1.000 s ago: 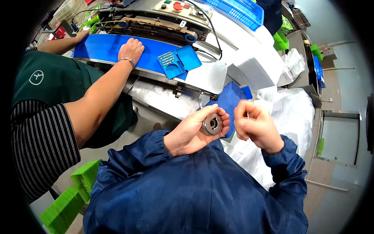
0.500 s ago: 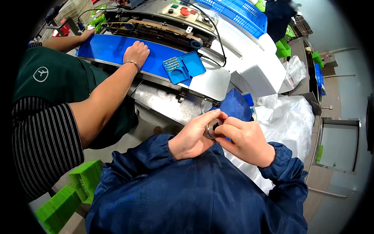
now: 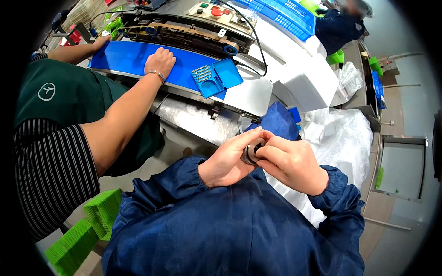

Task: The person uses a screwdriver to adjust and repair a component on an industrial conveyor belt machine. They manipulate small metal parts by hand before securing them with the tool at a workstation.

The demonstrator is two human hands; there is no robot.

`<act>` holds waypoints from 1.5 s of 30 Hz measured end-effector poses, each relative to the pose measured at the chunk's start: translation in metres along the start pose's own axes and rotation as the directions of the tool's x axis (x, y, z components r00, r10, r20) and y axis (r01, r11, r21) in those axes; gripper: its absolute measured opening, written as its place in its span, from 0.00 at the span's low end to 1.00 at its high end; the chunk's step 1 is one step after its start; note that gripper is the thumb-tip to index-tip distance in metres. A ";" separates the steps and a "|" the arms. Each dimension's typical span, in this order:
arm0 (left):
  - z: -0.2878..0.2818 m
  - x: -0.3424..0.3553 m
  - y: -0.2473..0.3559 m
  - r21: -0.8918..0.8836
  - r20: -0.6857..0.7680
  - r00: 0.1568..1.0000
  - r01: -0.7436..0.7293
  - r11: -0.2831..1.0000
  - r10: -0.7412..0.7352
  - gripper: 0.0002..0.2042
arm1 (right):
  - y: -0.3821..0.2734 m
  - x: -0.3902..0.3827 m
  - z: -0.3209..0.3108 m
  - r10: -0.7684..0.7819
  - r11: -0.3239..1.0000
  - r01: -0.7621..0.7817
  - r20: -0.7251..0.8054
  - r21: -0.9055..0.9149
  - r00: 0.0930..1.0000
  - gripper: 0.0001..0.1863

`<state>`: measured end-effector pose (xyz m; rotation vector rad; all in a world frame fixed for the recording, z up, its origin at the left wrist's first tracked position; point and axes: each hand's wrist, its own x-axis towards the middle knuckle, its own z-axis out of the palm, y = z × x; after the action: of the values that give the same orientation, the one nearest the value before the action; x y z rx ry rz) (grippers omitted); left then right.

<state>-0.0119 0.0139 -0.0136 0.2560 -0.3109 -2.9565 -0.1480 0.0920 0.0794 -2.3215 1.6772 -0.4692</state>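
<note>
In front of my chest, my left hand (image 3: 225, 162) is closed around a round grey metal piece (image 3: 250, 152) with a dark opening in its middle. The fingers of my right hand (image 3: 294, 164) are pinched together against that opening. Whatever lies between those fingertips is hidden. Beyond my hands, an open blue plastic case (image 3: 227, 73) with rows of small metal pieces rests at the edge of the blue conveyor belt (image 3: 122, 54).
A co-worker's hand (image 3: 160, 63) rests on the belt at the left. Behind it runs a machine with a control panel (image 3: 220, 14). White foam boxes (image 3: 311, 87) and clear plastic sheeting (image 3: 345, 133) lie to the right. Green baskets (image 3: 102, 214) stand at lower left.
My hands stay almost in place, with my right fingers shifting slightly on the metal piece. At the upper right, a distant person has come further into view.
</note>
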 end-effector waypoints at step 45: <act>0.003 -0.009 -0.004 -0.100 -0.011 1.000 -0.011 0.995 0.010 0.18 | -0.013 -0.002 -0.017 0.374 0.853 -0.340 -0.009 0.397 0.927 0.13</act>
<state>-0.0046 0.0201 -0.0100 0.2564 -0.1615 -2.9482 -0.1438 0.0985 0.1000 -1.6822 1.8059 -0.7516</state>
